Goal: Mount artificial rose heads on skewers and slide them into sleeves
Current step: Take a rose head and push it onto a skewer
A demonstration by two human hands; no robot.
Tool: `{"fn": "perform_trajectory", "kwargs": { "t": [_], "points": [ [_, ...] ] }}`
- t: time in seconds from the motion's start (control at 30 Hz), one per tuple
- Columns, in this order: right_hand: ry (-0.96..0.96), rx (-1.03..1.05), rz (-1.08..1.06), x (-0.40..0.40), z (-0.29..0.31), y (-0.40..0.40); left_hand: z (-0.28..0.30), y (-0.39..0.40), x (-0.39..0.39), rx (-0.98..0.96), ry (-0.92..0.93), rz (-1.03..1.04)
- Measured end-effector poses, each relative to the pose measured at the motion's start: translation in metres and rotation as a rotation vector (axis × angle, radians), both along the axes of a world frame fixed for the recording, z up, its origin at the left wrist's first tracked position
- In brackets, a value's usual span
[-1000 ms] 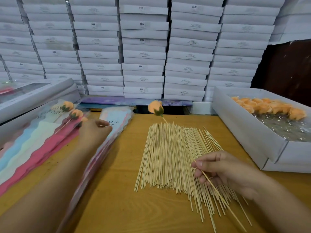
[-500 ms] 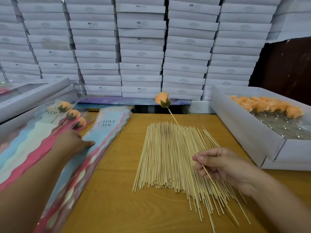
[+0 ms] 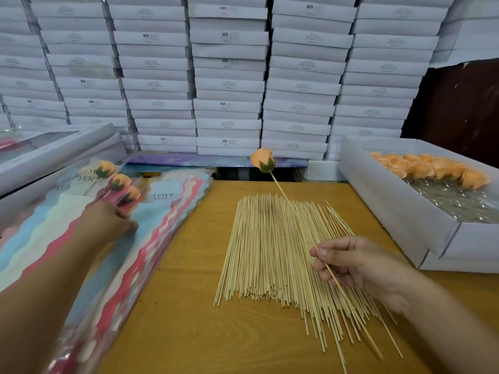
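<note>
**Q:** Hands at work on a flower-packing bench — what does each one hold?

**A:** The right hand (image 3: 359,268) pinches a bamboo skewer (image 3: 302,225) between thumb and curled fingers. The stick slants up and away over the table, and an orange rose head (image 3: 263,160) sits mounted on its far tip, lifted clear of the wood.

**Q:** And the left?

**A:** The left hand (image 3: 108,222) rests on a stack of printed sleeves (image 3: 167,220) at the left side of the table (image 3: 183,333). Its fingers curl down against the top sleeve, but motion blur hides whether they grip it, so I cannot tell.

**Q:** Where are the other materials?

**A:** A loose pile of skewers (image 3: 270,252) lies fanned across the middle of the wooden table, directly under the right hand. Three finished roses (image 3: 120,182) lie on the sleeves just beyond the left hand, their stems pointing toward it. An open white box (image 3: 399,211) at the right edge holds a row of orange rose heads (image 3: 432,168) along its far side.

**Q:** And the backdrop?

**A:** Stacked white cartons (image 3: 229,76), some stamped SGS, fill the wall behind the table.
</note>
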State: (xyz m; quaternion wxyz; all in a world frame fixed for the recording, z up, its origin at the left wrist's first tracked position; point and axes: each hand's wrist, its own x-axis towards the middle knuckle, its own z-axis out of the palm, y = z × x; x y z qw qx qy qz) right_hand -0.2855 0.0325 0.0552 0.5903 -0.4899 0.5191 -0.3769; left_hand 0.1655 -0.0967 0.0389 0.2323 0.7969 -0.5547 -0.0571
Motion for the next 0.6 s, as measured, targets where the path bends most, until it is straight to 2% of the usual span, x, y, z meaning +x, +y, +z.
{"fn": "perform_trajectory", "kwargs": {
  "t": [0.3,0.37,0.47,0.53,0.6],
  "points": [
    [0.013,0.008,-0.001,-0.001,-0.003,-0.002,0.004,0.009,-0.002,-0.003,-0.055,0.034],
    [0.003,0.015,0.001,-0.001,-0.004,-0.003,0.004,0.010,-0.005,-0.002,-0.001,0.033],
    [-0.031,0.031,0.024,-0.001,-0.005,-0.004,0.008,0.013,-0.012,-0.025,0.341,0.016],
    [-0.052,0.037,0.039,-0.001,-0.006,-0.004,0.015,0.015,-0.019,0.076,0.660,-0.024],
    [-0.064,0.040,0.050,0.000,-0.007,-0.004,0.022,0.020,-0.028,0.208,0.838,-0.072]
  ]
}}
